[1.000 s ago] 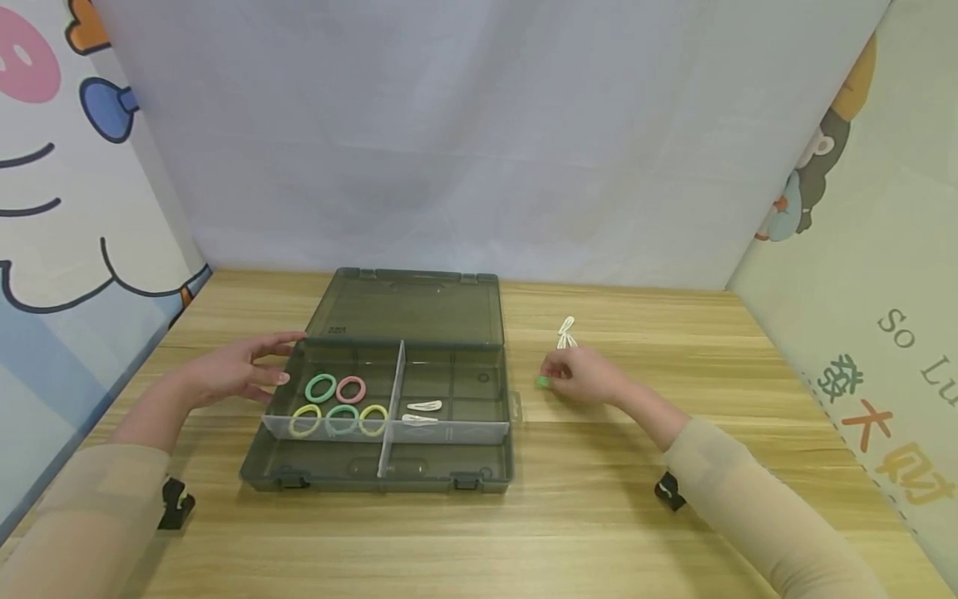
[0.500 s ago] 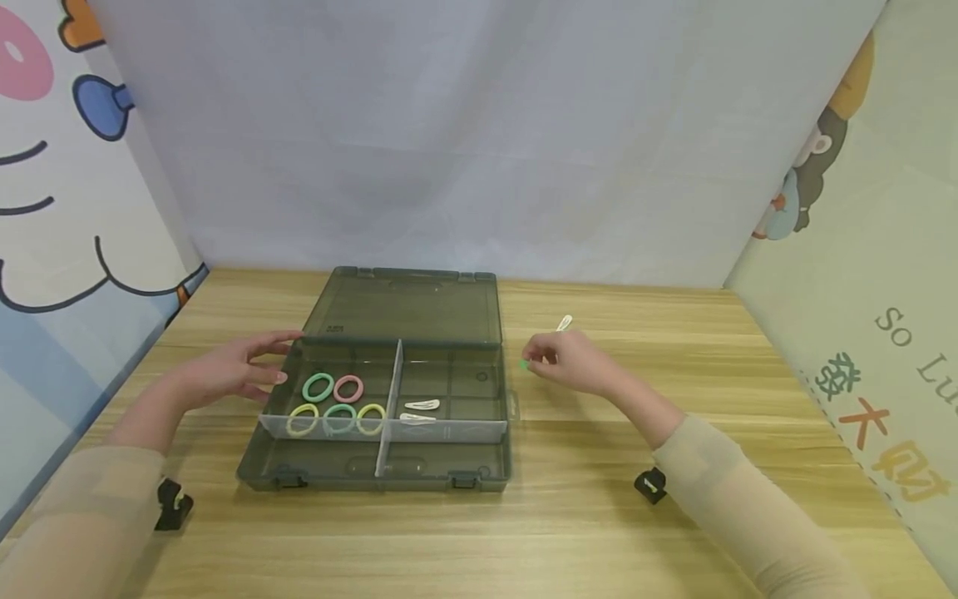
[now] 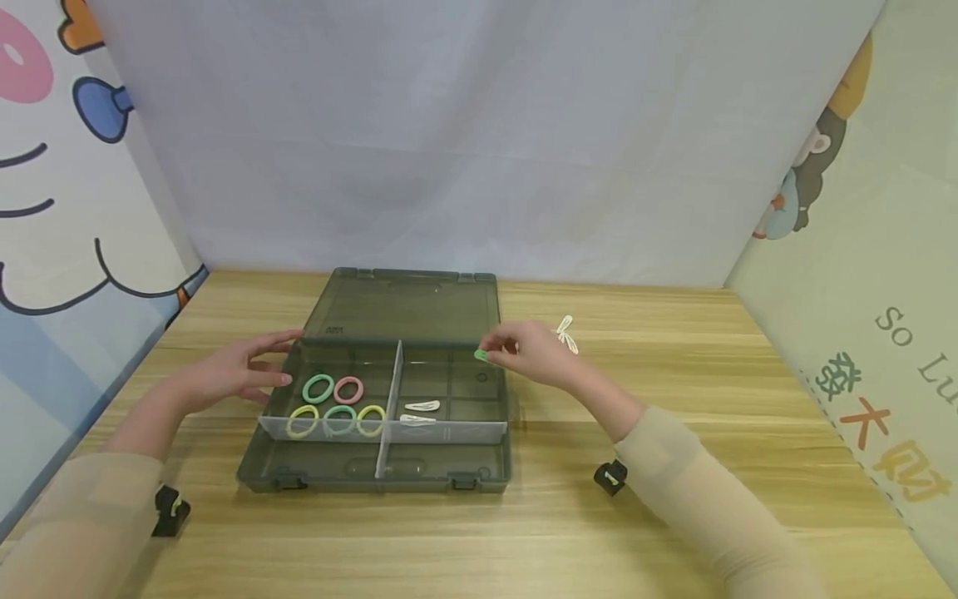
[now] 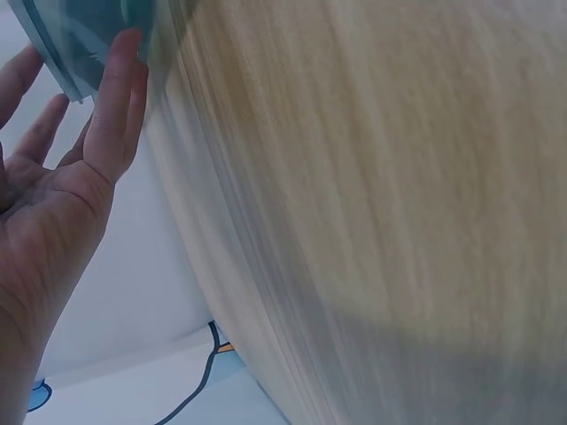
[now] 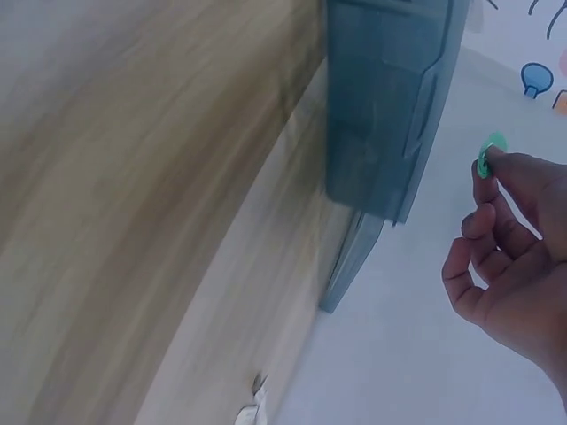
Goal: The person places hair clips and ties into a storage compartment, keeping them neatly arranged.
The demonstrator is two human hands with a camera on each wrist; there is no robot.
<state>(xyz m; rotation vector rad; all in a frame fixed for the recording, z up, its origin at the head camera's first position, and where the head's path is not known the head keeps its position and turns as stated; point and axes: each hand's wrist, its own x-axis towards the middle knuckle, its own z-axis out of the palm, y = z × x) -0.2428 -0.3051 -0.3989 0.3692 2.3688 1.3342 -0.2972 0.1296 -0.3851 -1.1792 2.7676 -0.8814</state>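
Your right hand [image 3: 535, 353] pinches a small, flat, bright-green piece [image 3: 480, 355] between thumb and fingertip, its shape partly hidden by your fingers. You hold it above the back right corner of the open, smoky-grey translucent plastic box [image 3: 374, 485], clear of the white clips below. Your left hand [image 3: 232, 373] is at the box's left wall, fingers extended and spread apart, thumb by the rim.

In the back left compartment you have a green ring [image 3: 305, 389] beside a pink ring [image 3: 361, 391], with a teal ring [image 3: 340, 407] between two yellow rings nearer the clear plastic divider [image 3: 464, 432]. In the back right compartment, two slim white clips [image 3: 422, 406] lie near that divider. More white clips lie on the wood-grain table [image 3: 674, 349], beyond your right hand.
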